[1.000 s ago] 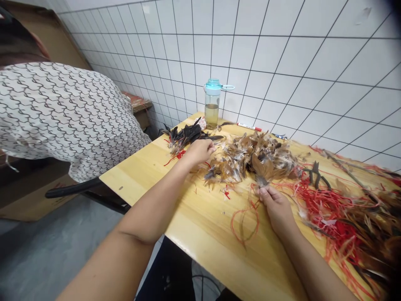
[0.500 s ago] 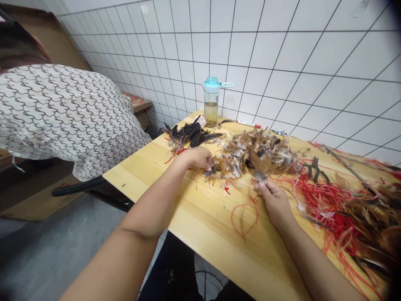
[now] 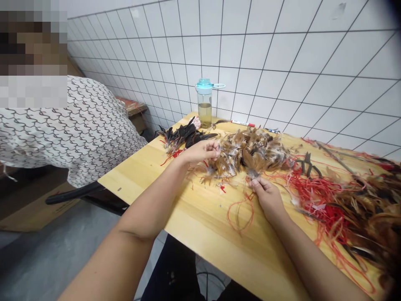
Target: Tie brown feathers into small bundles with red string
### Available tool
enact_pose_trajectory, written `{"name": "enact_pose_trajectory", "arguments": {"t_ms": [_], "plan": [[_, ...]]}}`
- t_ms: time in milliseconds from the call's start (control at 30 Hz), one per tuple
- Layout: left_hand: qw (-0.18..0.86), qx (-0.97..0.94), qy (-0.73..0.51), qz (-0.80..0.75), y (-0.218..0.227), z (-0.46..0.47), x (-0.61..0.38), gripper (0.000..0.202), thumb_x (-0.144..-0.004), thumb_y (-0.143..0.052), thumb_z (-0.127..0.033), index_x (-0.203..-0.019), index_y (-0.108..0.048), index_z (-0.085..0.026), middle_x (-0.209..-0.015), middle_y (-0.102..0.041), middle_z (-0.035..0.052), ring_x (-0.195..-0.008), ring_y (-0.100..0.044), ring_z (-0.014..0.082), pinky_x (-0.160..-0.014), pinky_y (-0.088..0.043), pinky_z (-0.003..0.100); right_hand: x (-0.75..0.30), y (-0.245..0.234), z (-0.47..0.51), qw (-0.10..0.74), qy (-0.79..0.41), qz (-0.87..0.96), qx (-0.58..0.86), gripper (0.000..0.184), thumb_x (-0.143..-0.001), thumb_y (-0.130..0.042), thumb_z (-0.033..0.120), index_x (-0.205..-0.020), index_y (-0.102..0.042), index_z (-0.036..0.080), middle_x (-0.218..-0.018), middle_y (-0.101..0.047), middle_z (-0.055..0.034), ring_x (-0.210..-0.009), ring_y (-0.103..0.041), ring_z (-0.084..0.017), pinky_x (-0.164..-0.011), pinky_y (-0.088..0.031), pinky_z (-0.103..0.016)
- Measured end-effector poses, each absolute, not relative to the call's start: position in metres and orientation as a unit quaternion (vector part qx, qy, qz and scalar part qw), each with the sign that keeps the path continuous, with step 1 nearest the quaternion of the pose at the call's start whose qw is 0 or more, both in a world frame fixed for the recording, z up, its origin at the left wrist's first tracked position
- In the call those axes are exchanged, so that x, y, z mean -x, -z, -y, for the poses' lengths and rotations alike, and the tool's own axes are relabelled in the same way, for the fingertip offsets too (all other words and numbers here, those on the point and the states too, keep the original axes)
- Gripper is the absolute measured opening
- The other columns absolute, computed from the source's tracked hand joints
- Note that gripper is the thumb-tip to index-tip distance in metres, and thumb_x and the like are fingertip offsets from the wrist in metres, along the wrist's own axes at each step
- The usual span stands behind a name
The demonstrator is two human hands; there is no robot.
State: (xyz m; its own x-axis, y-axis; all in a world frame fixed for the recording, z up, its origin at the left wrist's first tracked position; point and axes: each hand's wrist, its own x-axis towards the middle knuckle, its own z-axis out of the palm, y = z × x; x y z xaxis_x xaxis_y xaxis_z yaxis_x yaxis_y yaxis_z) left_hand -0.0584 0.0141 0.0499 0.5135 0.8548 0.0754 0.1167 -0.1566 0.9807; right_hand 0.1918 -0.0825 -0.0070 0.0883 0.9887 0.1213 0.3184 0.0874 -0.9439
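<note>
My right hand [image 3: 266, 193] pinches the base of a brown feather bunch [image 3: 254, 163] between thumb and fingers. A loop of red string [image 3: 230, 215] hangs from that base onto the wooden table [image 3: 200, 234]. At the left edge of a heap of brown and white feathers [image 3: 269, 146], my left hand [image 3: 205, 151] is closed, its fingertips curled together; whatever lies between them is too small to make out. Black feathers [image 3: 183, 134] with red string lie just beyond the left hand.
A bottle with a blue lid [image 3: 204, 104] stands near the tiled wall, with a red-capped marker [image 3: 242, 123] beside it. Pliers [image 3: 308, 165], tangled red string [image 3: 313, 192] and long brown feathers [image 3: 372, 213] lie on the right. A person in a patterned shirt [image 3: 94, 129] sits at left.
My left hand has lifted slightly and moved right along the feather heap's edge. My right hand keeps its pinch on the feather bunch. The view has shifted a little.
</note>
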Motion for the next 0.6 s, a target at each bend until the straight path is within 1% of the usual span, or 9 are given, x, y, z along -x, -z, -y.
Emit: {"name": "enact_pose_trajectory", "arguments": {"t_ms": [100,233,300,400,500,600], "plan": [[0.585,-0.642,-0.355,-0.345,-0.046,-0.009,0.046,0.033,-0.068,-0.074,-0.034,-0.078,-0.05,-0.014,-0.071,-0.06,-0.0001,-0.061,-0.055,0.0077,-0.059,-0.04,0.02,-0.192,0.009,0.082,0.471,-0.361,0.565,0.573,0.035,-0.074,-0.059,0.053,-0.066,-0.061,0.018,-0.064,-0.06,-0.0024,-0.063,-0.051,-0.016,-0.064,-0.041,-0.03],[0.635,-0.614,-0.342,-0.321,-0.039,0.006,0.021,0.035,-0.07,-0.074,-0.038,-0.078,-0.052,-0.012,-0.074,-0.062,0.0021,-0.063,-0.057,0.0072,-0.06,-0.042,0.019,-0.192,0.013,0.08,0.485,-0.372,0.545,0.574,0.036,-0.072,-0.059,0.053,-0.067,-0.063,0.018,-0.066,-0.061,-0.0031,-0.064,-0.051,-0.016,-0.064,-0.04,-0.03],[0.648,-0.609,-0.331,-0.316,-0.036,0.016,0.007,0.035,-0.07,-0.074,-0.039,-0.076,-0.051,-0.013,-0.069,-0.059,-0.0004,-0.061,-0.055,0.0066,-0.06,-0.041,0.019,-0.192,0.015,0.079,0.49,-0.378,0.539,0.572,0.034,-0.071,-0.06,0.051,-0.067,-0.063,0.017,-0.066,-0.061,-0.003,-0.064,-0.051,-0.016,-0.065,-0.04,-0.03],[0.663,-0.597,-0.318,-0.322,-0.03,0.031,-0.01,0.036,-0.068,-0.075,-0.039,-0.073,-0.049,-0.014,-0.062,-0.052,-0.0043,-0.055,-0.049,0.0052,-0.054,-0.036,0.018,-0.192,0.015,0.079,0.489,-0.382,0.543,0.566,0.031,-0.073,-0.059,0.048,-0.066,-0.063,0.018,-0.066,-0.061,-0.0022,-0.065,-0.052,-0.016,-0.065,-0.04,-0.029],[0.653,-0.597,-0.332,-0.326,-0.024,0.038,-0.021,0.035,-0.065,-0.076,-0.037,-0.071,-0.05,-0.014,-0.061,-0.049,-0.0052,-0.054,-0.043,0.0038,-0.052,-0.031,0.017,-0.191,0.015,0.079,0.488,-0.389,0.546,0.558,0.028,-0.073,-0.058,0.044,-0.068,-0.064,0.018,-0.066,-0.061,-0.0015,-0.066,-0.053,-0.016,-0.065,-0.04,-0.028],[0.643,-0.591,-0.351,-0.337,-0.017,0.038,-0.025,0.034,-0.063,-0.077,-0.036,-0.071,-0.052,-0.013,-0.062,-0.05,-0.0047,-0.055,-0.042,0.0039,-0.053,-0.029,0.017,-0.19,0.016,0.078,0.491,-0.4,0.545,0.549,0.026,-0.072,-0.059,0.042,-0.068,-0.065,0.017,-0.068,-0.062,-0.0014,-0.067,-0.053,-0.016,-0.065,-0.041,-0.028]]}}
